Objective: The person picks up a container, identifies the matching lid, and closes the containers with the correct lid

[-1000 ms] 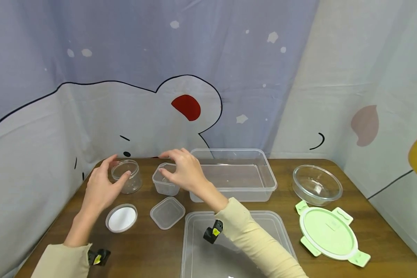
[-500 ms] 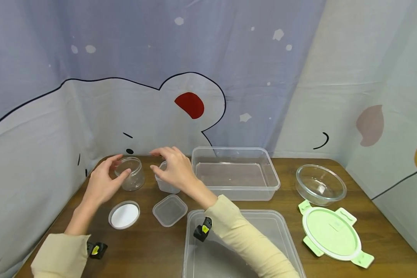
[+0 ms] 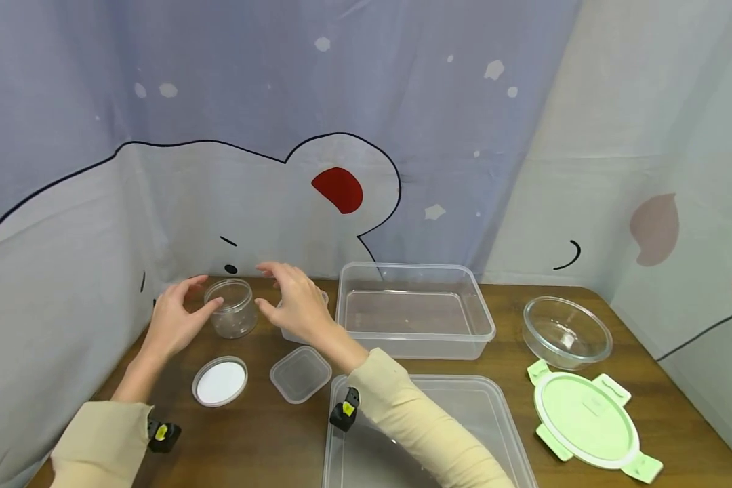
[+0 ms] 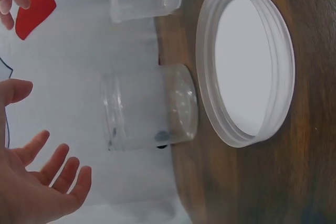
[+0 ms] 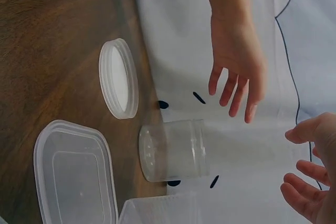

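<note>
A clear round jar [image 3: 234, 318] stands uncovered at the left back of the table. My left hand [image 3: 175, 317] hovers beside its rim, fingers spread and curved, holding nothing. From the other side, my right hand [image 3: 299, 303] hangs in the air with thumb and fingers apart, partly hiding a small clear container [image 3: 293, 335]. Both wrist views show a gap between the jar [image 4: 152, 108] and the hands. In front of the jar lies its round lid [image 3: 219, 381] with a white inner disc. A small square clear lid [image 3: 301, 374] rests to its right.
A large rectangular clear container [image 3: 415, 346] stands at the back middle, with its flat lid [image 3: 463, 413] in front, partly under the right sleeve. On the right are a round glass bowl [image 3: 567, 332] and a green lid with clips [image 3: 585, 417]. A patterned curtain [image 3: 451, 135] hangs behind.
My right hand has moved left, from over the small container towards the jar. The left hand stays near the jar's left side. The view has shifted slightly.
</note>
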{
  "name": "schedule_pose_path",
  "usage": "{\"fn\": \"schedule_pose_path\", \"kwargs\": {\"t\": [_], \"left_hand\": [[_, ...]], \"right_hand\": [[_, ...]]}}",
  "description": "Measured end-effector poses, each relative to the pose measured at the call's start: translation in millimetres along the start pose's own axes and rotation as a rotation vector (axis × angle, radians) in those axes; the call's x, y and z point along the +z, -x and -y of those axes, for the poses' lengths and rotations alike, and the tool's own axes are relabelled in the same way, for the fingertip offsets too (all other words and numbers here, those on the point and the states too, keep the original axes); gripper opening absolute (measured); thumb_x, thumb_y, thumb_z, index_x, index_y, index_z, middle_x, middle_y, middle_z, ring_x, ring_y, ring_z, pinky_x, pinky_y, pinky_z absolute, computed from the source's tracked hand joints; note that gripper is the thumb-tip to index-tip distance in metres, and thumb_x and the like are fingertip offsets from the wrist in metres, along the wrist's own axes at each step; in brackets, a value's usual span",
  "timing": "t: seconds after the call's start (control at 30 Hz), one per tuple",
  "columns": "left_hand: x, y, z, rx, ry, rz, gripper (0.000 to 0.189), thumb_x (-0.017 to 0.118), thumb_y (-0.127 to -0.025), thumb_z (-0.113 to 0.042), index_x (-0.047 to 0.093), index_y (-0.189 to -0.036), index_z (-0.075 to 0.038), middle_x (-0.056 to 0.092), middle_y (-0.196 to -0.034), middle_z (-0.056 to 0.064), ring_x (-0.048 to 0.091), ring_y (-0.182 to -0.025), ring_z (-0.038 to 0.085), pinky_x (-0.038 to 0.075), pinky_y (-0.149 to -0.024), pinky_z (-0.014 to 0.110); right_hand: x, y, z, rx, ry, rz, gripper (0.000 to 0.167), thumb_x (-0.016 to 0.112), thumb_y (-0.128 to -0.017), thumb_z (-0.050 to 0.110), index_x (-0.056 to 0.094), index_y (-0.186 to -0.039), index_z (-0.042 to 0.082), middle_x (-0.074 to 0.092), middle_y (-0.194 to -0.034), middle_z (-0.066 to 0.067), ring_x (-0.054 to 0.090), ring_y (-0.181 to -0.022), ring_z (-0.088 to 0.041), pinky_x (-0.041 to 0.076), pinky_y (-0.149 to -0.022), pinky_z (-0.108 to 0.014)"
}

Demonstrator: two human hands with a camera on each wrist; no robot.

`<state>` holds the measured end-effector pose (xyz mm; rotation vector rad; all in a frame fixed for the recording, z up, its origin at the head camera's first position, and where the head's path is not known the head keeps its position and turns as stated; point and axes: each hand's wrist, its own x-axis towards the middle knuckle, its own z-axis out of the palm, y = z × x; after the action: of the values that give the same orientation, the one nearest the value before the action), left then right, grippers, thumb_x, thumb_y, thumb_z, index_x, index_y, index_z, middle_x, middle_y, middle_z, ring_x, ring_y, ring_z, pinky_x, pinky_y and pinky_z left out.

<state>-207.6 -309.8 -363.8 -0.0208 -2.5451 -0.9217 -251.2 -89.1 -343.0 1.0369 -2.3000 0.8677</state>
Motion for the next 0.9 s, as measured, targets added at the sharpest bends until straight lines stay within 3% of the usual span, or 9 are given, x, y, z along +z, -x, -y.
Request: {"fn": "schedule_pose_path", "kwargs": {"t": [0.27, 0.4, 0.63, 0.9], "left_hand": [[1.5, -7.7, 12.2, -0.079, -0.003, 0.058, 0.069, 0.063, -0.089, -0.039, 0.041, -0.14, 0.002, 0.043, -0.132, 0.034, 0.034, -0.12, 0.05, 0.032, -0.091, 0.061], [1.1, -12.6, 21.1, -0.089, 0.025, 0.072, 0.074, 0.064, -0.088, -0.04, 0.037, -0.142, 0.002, 0.037, -0.137, 0.035, 0.028, -0.123, 0.052, 0.031, -0.092, 0.063], [-3.1, -14.7, 34.0, -0.113, 0.08, 0.089, 0.076, 0.064, -0.089, -0.039, 0.033, -0.145, 0.002, 0.036, -0.139, 0.035, 0.032, -0.126, 0.053, 0.032, -0.097, 0.064], [-2.6, -15.2, 43.9, -0.214, 0.159, 0.252, 0.086, 0.059, -0.091, -0.046, 0.017, -0.152, -0.001, 0.028, -0.148, 0.034, 0.03, -0.134, 0.051, 0.032, -0.103, 0.065]], "right_hand": [[12, -1.5, 3, -0.002, 0.0, 0.039, 0.064, 0.076, -0.081, 0.02, 0.044, -0.136, 0.01, 0.062, -0.119, -0.005, 0.064, -0.091, -0.01, 0.05, -0.076, -0.015], [15, -3.5, 6, -0.001, -0.013, 0.06, 0.065, 0.076, -0.081, 0.018, 0.043, -0.136, 0.008, 0.062, -0.121, -0.006, 0.065, -0.091, -0.011, 0.051, -0.075, -0.015], [25, -3.9, 13, 0.05, -0.051, 0.096, 0.072, 0.076, -0.081, 0.022, 0.036, -0.139, 0.006, 0.061, -0.123, -0.006, 0.063, -0.091, -0.009, 0.047, -0.072, -0.013], [34, -0.9, 18, 0.096, -0.051, 0.164, 0.077, 0.077, -0.081, 0.026, 0.032, -0.139, 0.003, 0.061, -0.123, -0.007, 0.063, -0.093, -0.011, 0.046, -0.072, -0.011]]}}
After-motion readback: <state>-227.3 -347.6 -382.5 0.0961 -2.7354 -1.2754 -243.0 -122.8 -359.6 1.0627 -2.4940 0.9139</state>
